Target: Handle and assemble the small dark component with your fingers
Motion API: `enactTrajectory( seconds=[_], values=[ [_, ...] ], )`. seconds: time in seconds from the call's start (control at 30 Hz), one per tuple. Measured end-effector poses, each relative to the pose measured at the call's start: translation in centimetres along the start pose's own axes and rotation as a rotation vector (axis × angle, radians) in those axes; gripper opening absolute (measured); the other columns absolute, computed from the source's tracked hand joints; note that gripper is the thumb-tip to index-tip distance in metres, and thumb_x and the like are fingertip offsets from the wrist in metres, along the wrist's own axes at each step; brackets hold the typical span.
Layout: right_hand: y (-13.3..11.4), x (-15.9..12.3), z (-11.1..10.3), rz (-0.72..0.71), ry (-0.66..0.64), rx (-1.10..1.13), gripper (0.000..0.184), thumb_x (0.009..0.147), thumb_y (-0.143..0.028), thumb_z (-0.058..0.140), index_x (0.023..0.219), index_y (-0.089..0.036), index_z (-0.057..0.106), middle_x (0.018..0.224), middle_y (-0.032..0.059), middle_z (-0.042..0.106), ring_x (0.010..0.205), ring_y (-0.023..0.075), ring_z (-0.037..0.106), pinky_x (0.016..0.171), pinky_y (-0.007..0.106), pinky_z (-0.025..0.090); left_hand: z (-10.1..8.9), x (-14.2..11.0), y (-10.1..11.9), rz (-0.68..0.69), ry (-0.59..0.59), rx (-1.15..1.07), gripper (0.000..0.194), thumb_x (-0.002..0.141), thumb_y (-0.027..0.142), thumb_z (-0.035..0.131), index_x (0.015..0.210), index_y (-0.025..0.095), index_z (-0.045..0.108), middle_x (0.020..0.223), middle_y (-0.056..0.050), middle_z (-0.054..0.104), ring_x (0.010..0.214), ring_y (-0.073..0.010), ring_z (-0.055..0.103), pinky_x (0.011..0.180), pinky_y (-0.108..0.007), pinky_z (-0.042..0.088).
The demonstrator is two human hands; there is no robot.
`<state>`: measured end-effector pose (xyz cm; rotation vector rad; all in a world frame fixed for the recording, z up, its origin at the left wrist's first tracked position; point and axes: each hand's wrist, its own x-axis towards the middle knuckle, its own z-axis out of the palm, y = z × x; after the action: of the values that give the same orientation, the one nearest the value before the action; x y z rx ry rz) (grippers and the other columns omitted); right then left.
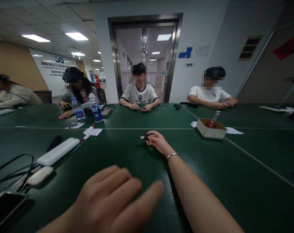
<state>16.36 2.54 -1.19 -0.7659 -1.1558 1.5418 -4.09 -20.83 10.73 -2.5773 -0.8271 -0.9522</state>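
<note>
My right hand reaches far out over the dark green table, a thin bracelet on its wrist. Its fingers are curled on a small dark object with a metal tip that lies on the tabletop. My left hand hovers close to the camera at the bottom centre, fingers stretched out flat and together, holding nothing.
A white power strip with black cables, a white charger and a phone lie at the left. Two water bottles and paper scraps stand further back. An open cardboard box sits right. Several people sit along the far side.
</note>
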Motion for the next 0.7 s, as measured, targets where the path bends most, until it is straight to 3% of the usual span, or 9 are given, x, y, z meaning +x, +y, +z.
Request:
enactTrajectory(
  seconds=[0.07, 0.17, 0.23, 0.27, 0.37, 0.47, 0.7],
  values=[
    [0.0, 0.0, 0.0, -0.014, -0.004, 0.000, 0.029, 0.066, -0.017, 0.075, 0.091, -0.016, 0.061, 0.067, 0.0016, 0.064, 0.057, 0.0125, 0.063, 0.054, 0.020, 0.050, 3.0, 2.6, -3.4, -0.094, -0.114, 0.049, 0.041, 0.084, 0.020, 0.048, 0.124, 0.029, 0.054, 0.086, -0.005, 0.064, 0.074, -0.0183, 0.059, 0.070, -0.033, 0.052],
    [0.0, 0.0, 0.0, -0.021, -0.010, -0.013, 0.033, 0.062, -0.020, 0.077, 0.090, -0.017, 0.061, 0.063, -0.0007, 0.061, 0.053, 0.0106, 0.059, 0.050, 0.019, 0.047, 8.6, 5.0, -9.8, -0.451, -0.188, 0.018, 0.036, 0.080, 0.022, 0.055, 0.116, 0.020, 0.059, 0.108, -0.011, 0.061, 0.098, -0.0254, 0.058, 0.086, -0.039, 0.049],
    [-0.1, 0.0, 0.1, -0.017, -0.005, -0.025, 0.034, 0.060, -0.021, 0.077, 0.090, -0.017, 0.061, 0.063, -0.0018, 0.060, 0.049, 0.0093, 0.056, 0.047, 0.018, 0.044, 12.4, 5.8, -13.3, -0.734, -0.178, -0.220, 0.031, 0.077, 0.026, 0.062, 0.106, 0.017, 0.062, 0.108, -0.013, 0.061, 0.101, -0.0262, 0.058, 0.092, -0.039, 0.046],
    [-0.1, 0.0, 0.1, -0.018, 0.000, -0.029, 0.035, 0.059, -0.021, 0.077, 0.089, -0.017, 0.061, 0.063, -0.0022, 0.059, 0.048, 0.0088, 0.055, 0.046, 0.018, 0.043, 14.2, 6.0, -14.5, -0.884, -0.151, -0.397, 0.029, 0.078, 0.027, 0.061, 0.105, 0.016, 0.062, 0.105, -0.013, 0.062, 0.098, -0.0252, 0.059, 0.090, -0.038, 0.047],
    [-0.1, 0.1, 0.1, -0.019, 0.019, -0.037, 0.035, 0.057, -0.021, 0.078, 0.088, -0.017, 0.061, 0.066, -0.0021, 0.059, 0.049, 0.0086, 0.055, 0.045, 0.018, 0.040, 18.5, 6.1, -16.0, -1.220, 0.140, -0.817, 0.031, 0.083, 0.028, 0.055, 0.113, 0.017, 0.056, 0.108, -0.012, 0.060, 0.094, -0.0218, 0.060, 0.079, -0.033, 0.051],
    [0.0, 0.2, 0.1, -0.021, 0.025, -0.037, 0.037, 0.056, -0.021, 0.079, 0.088, -0.017, 0.061, 0.068, -0.0014, 0.060, 0.052, 0.0093, 0.057, 0.045, 0.017, 0.039, 20.6, 5.4, -15.6, -1.246, 0.358, -1.032, 0.028, 0.081, 0.024, 0.056, 0.108, 0.017, 0.058, 0.107, -0.011, 0.060, 0.095, -0.0192, 0.060, 0.077, -0.030, 0.051],
    [0.1, 0.0, 0.1, -0.033, 0.035, -0.028, 0.037, 0.055, -0.020, 0.080, 0.087, -0.016, 0.062, 0.068, -0.0021, 0.060, 0.053, 0.0093, 0.058, 0.047, 0.018, 0.040, 20.3, 3.8, -15.4, -1.033, 0.238, -1.053, 0.033, 0.068, 0.016, 0.068, 0.101, 0.015, 0.063, 0.101, -0.010, 0.063, 0.098, -0.0212, 0.060, 0.086, -0.034, 0.050]
  ],
)
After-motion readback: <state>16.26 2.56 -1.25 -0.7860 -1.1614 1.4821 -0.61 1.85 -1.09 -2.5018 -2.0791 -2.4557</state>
